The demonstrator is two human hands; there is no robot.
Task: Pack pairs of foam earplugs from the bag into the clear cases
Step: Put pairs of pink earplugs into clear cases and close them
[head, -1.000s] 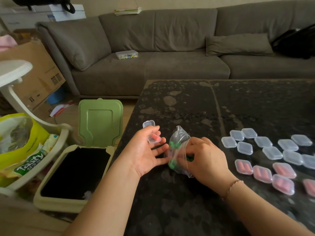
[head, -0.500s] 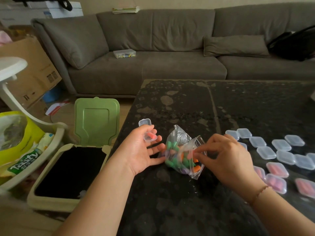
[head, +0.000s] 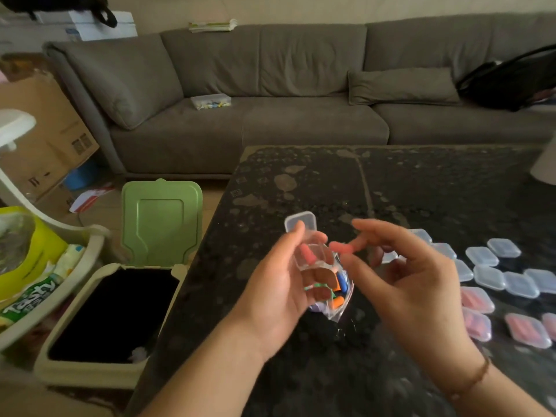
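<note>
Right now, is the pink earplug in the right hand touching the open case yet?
Apart. The head view shows the earplug pinched by the right hand beside the case held in the left hand, with a narrow gap between them.

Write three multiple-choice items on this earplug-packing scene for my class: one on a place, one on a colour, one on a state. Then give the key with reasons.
1. Where is the open clear case?
A. on the sofa
B. in the left hand
C. in the bin

2. What colour is the earplug pinched by the right hand?
A. pink
B. black
C. white

3. How is the lid of the bin beside the table?
A. shut
B. missing
C. raised

Key: 1 B, fingers curl round the case; 2 A, a pink plug shows at the fingertips; 3 C, the green lid stands upright.
</note>
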